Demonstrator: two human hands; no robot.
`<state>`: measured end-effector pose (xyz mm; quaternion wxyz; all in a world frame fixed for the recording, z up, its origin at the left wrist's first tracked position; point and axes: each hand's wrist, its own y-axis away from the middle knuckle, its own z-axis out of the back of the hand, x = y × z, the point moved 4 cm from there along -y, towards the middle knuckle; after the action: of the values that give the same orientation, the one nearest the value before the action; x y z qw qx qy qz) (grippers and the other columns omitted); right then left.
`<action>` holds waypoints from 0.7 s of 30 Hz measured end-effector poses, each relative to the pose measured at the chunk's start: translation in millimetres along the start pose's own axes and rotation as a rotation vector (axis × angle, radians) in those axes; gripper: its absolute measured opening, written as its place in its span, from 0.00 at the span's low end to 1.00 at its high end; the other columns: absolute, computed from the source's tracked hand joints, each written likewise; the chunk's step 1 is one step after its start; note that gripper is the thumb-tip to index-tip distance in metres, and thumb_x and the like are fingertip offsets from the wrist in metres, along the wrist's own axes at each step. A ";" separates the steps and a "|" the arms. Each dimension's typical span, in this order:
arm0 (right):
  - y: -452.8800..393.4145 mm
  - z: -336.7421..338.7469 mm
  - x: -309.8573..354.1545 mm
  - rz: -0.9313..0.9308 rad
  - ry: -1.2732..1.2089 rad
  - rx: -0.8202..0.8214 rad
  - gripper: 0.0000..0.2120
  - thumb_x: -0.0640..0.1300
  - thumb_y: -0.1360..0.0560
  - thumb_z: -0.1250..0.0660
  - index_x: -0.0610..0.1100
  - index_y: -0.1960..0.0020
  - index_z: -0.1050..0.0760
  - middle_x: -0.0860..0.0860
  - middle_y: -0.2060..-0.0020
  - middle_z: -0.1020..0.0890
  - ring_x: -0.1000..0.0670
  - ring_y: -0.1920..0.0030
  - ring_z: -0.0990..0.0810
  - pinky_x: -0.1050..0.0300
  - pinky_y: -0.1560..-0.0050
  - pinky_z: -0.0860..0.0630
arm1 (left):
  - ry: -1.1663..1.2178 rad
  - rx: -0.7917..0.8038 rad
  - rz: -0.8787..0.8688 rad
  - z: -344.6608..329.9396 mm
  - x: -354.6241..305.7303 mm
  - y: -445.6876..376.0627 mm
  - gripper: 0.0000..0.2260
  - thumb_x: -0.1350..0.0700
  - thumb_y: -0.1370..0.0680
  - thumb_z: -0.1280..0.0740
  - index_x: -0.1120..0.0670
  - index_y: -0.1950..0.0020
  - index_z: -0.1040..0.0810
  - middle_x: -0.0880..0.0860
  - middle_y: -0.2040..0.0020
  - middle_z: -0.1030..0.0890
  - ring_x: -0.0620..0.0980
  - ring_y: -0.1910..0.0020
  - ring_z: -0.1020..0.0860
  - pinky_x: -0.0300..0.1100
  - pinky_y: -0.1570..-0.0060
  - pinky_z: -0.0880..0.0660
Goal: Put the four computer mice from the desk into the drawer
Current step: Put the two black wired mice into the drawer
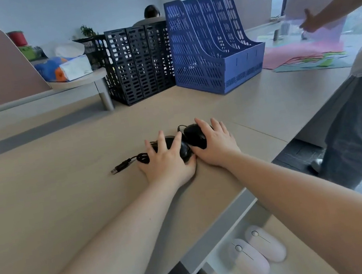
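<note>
Fingers (pixel 176 138) spread over two black wired mice on the surface, two pale mice already in the drawer.

Left hand (pixel 167 160) lies draped over the nearer black mouse (pixel 183 151), right hand (pixel 217 144) over the farther black mouse (pixel 195 136); both sets of fingers curl around the shells, though whether either grip has truly closed I cannot tell, and both mice rest on the surface (pixel 65 189). Two white mice (pixel 257 254) lie side by side in the open drawer (pixel 209 271) below the near edge, so the job looks half done. The likely trouble is the cable (pixel 142 158): its loose coil and USB plug (pixel 121 167) trail to the left, and on lifting they could drag, snag on the edge, or hang out of the drawer and block its closing.
</note>
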<state>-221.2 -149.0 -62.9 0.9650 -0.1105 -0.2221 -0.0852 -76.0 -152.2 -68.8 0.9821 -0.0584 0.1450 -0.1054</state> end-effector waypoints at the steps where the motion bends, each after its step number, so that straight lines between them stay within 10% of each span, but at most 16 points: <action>1: -3.2 -0.8 0.6 0.008 -0.011 0.010 0.35 0.62 0.28 0.39 0.59 0.25 0.48 0.44 0.24 0.42 0.40 0.25 0.42 0.43 0.27 0.40 | -0.019 0.007 -0.007 0.0 -0.5 -3.5 0.28 0.34 0.28 0.43 0.36 0.30 0.44 0.49 0.23 0.46 0.63 0.26 0.47 0.69 0.35 0.40; 12: 24.6 15.2 -7.5 -0.068 -0.139 -0.081 0.30 0.52 0.32 0.32 0.55 0.31 0.35 0.44 0.35 0.32 0.41 0.33 0.33 0.49 0.37 0.28 | -0.109 -0.052 -0.127 21.9 -17.4 15.6 0.19 0.55 0.25 0.36 0.48 0.35 0.34 0.56 0.41 0.31 0.63 0.49 0.27 0.48 0.61 0.34; 21: 139.3 51.2 -33.8 -0.074 -0.386 -0.167 0.28 0.44 0.33 0.30 0.54 0.34 0.29 0.49 0.44 0.27 0.46 0.40 0.27 0.57 0.44 0.29 | -0.119 0.043 -0.308 23.8 -54.0 111.4 0.23 0.62 0.27 0.36 0.49 0.33 0.35 0.57 0.39 0.31 0.62 0.48 0.27 0.51 0.53 0.27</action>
<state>-242.5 1.6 -57.6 0.8883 -0.1960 -0.3989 -0.1159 -98.3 -30.0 -47.6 0.9621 -0.0652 0.0739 -0.2541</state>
